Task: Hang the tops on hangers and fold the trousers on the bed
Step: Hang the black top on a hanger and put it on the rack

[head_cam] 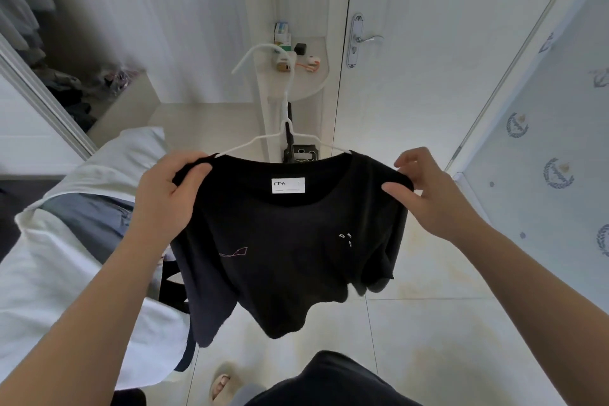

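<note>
Thumb and fingers of the left hand (164, 198) pinch one shoulder of the black T-shirt (290, 257); on my feed the right hand (428, 198) pinches the other shoulder between thumb and forefinger, its remaining fingers lifted loose. I see the white hanger (286, 99) seated inside the neck opening, both arms emerging at the collar, hook tilted up and away. A white label (288, 185) shows inside the collar. The shirt hangs in the air above the tiled floor (428, 323), just beside the bed (66, 273) on the left, where a blue-grey garment (89, 224) lies on white bedding. Beyond stands a white door (428, 59).
</note>
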`<control>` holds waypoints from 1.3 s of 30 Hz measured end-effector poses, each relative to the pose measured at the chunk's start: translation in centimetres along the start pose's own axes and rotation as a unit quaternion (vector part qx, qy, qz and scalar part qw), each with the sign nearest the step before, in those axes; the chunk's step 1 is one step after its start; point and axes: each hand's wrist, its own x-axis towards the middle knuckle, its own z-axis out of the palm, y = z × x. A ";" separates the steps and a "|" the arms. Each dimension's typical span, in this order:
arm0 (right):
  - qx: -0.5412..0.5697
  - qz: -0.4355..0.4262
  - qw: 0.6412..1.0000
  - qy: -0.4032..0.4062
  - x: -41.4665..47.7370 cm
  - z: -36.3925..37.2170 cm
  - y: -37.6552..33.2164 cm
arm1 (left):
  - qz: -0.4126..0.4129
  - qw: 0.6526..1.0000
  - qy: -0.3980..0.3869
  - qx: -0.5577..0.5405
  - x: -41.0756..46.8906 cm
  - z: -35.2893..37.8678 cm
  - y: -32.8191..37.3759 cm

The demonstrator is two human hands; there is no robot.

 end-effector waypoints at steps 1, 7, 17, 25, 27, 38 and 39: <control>-0.019 -0.014 1.000 -0.014 0.5 -0.2 -0.6 | 0.003 1.000 -0.004 0.001 0.8 -0.2 0.0; -0.095 -0.071 0.989 -0.090 4.0 -1.2 -5.3 | 0.030 0.998 -0.036 0.031 6.7 -1.0 0.1; 0.105 -0.008 0.993 -0.049 13.8 1.3 -17.1 | 0.067 0.996 0.043 0.042 21.0 -3.8 -2.2; 0.235 0.012 0.972 0.026 21.4 6.3 -26.2 | 0.055 0.996 0.044 -0.048 26.4 -5.5 -2.9; 0.245 -0.002 0.968 0.048 23.8 7.1 -28.9 | 0.066 0.994 -0.020 -0.080 25.7 -6.3 -2.7; 0.311 -0.094 0.940 0.108 38.8 10.2 -45.3 | 0.080 0.988 -0.107 -0.077 32.0 -12.9 -3.9; 0.312 -0.099 0.939 0.108 40.1 10.3 -46.7 | 0.066 0.991 -0.103 -0.051 33.2 -13.4 -4.3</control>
